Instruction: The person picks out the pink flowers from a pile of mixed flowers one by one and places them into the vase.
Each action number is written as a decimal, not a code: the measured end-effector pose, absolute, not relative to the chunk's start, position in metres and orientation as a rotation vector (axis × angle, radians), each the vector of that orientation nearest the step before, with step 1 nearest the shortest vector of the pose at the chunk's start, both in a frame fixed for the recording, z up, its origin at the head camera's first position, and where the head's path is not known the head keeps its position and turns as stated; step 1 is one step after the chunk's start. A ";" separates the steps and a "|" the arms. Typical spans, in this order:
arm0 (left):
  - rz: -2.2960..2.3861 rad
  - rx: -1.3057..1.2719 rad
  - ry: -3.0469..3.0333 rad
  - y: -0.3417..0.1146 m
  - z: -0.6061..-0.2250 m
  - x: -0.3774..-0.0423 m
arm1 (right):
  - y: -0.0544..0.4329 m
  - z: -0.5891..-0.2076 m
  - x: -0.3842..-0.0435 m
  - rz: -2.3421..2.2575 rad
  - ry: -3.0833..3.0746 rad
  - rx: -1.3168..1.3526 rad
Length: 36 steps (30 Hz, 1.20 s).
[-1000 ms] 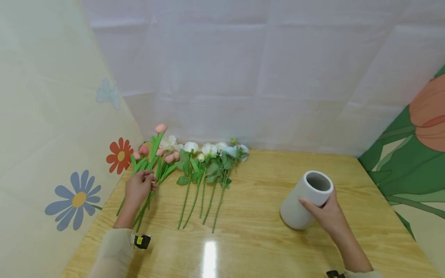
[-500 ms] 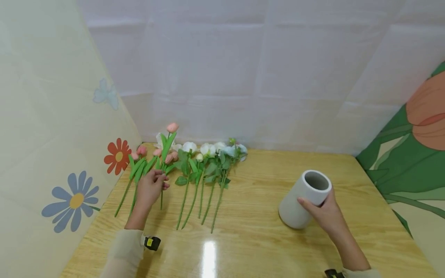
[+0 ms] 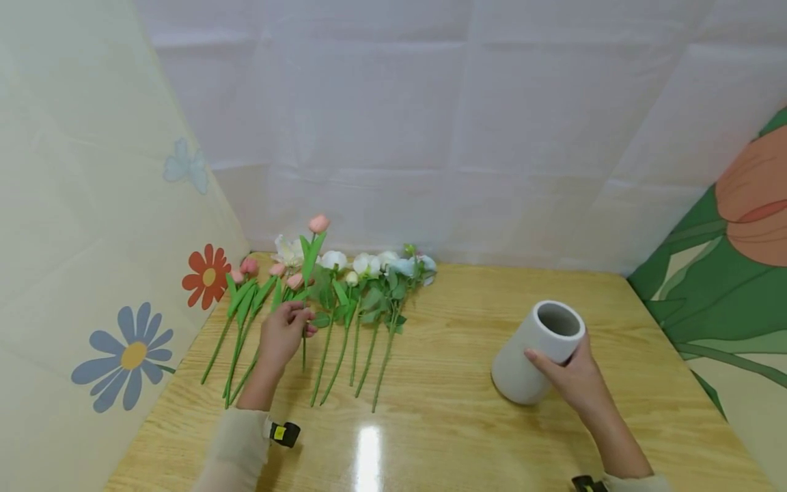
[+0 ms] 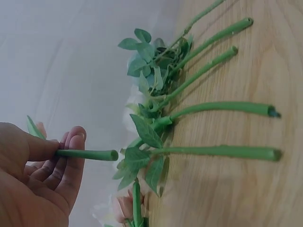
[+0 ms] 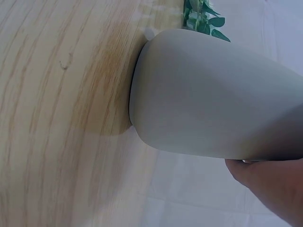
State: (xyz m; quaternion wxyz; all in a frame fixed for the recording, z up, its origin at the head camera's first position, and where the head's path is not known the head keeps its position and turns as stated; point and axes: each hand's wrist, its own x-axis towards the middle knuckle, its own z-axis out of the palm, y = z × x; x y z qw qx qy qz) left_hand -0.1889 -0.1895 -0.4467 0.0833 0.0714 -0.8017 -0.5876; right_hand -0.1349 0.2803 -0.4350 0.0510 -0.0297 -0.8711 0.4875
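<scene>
My left hand (image 3: 285, 333) pinches the stem of a pink tulip (image 3: 319, 223) between thumb and fingers. In the left wrist view the lower end of that green stem (image 4: 90, 154) sticks out past the fingers, above the table. On the right, my right hand (image 3: 581, 379) grips a white vase (image 3: 522, 369) around its upper side, thumb across the front. The vase leans slightly to the right in the head view, its mouth uppermost. In the right wrist view the vase (image 5: 203, 94) has its base at the table, and only part of the hand (image 5: 274, 182) shows.
Several pink tulips (image 3: 249, 266) lie at the table's left side. Beside them lie white flowers (image 3: 366, 264) and blue flowers (image 3: 406, 266) with leafy stems, heads toward the back wall cloth (image 3: 369, 123). The wooden table (image 3: 443, 410) reaches a floral cloth (image 3: 756, 225) on the right.
My left hand has moved to the right with the pink tulip, away from the other tulips, which stay on the table. The right hand and vase hold nearly still.
</scene>
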 end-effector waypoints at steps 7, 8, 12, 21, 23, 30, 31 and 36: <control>-1.794 0.161 -2.383 -0.177 -0.446 -0.192 | 0.280 -0.434 -0.135 1.498 -2.646 -0.099; -1.800 0.158 -2.386 -0.176 -0.445 -0.193 | 0.280 -0.435 -0.135 1.497 -2.645 -0.099; -1.820 0.143 -2.379 -0.168 -0.443 -0.194 | 0.280 -0.435 -0.135 1.499 -2.642 -0.095; -1.871 0.094 -2.366 -0.154 -0.436 -0.195 | 0.280 -0.435 -0.136 1.492 -2.642 -0.088; -1.875 0.084 -2.361 -0.151 -0.435 -0.196 | 0.280 -0.434 -0.135 1.491 -2.640 -0.081; -1.889 0.028 -2.343 -0.139 -0.432 -0.199 | 0.280 -0.433 -0.134 1.483 -2.635 -0.083; -1.889 0.022 -2.344 -0.137 -0.431 -0.199 | 0.279 -0.433 -0.134 1.480 -2.635 -0.087; -1.908 -0.013 -2.342 -0.130 -0.430 -0.199 | 0.279 -0.433 -0.135 1.484 -2.628 -0.094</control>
